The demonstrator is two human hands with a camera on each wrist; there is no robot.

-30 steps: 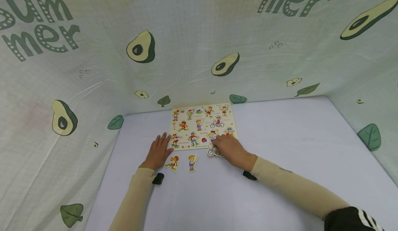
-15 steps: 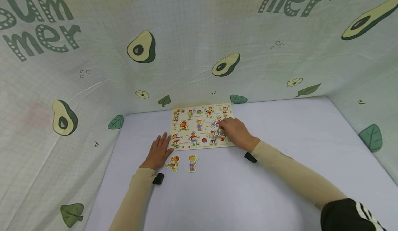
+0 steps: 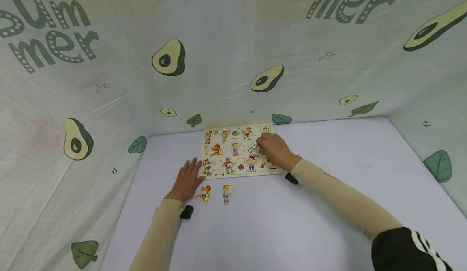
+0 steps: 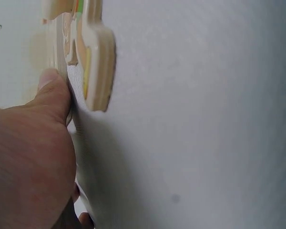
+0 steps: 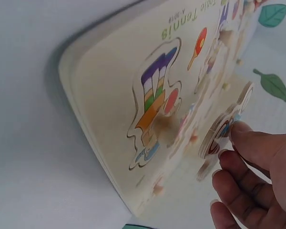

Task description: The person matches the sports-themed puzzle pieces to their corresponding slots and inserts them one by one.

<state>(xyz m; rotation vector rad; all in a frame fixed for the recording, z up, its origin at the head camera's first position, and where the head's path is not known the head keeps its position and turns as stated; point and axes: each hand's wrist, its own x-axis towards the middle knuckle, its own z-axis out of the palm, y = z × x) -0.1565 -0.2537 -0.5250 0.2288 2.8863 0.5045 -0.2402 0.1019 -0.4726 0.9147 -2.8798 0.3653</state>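
Observation:
A wooden puzzle board (image 3: pixel 228 142) printed with sports figures lies on the white table. My right hand (image 3: pixel 276 149) pinches a wooden bicycle puzzle piece (image 5: pixel 220 131) between thumb and fingers, over the board's right side. In the right wrist view the piece stands tilted above the board, its edge showing. My left hand (image 3: pixel 186 179) lies with straight fingers at the board's lower left edge, the thumb (image 4: pixel 52 93) against it. Nearest to that hand is a loose runner piece (image 3: pixel 204 194). To its right is a loose bat-player piece (image 3: pixel 227 194).
Black wrist devices (image 3: pixel 187 212) sit beneath both wrists. Behind the table hangs a pale cloth (image 3: pixel 219 39) printed with avocados and leaves. In the right wrist view, a table tennis piece (image 5: pixel 155 105) with a knob sits in the board's near corner.
My right hand has lifted the bicycle piece from the board's lower edge and carried it up to the board's right side. My left hand stays in place. The head view has shifted slightly.

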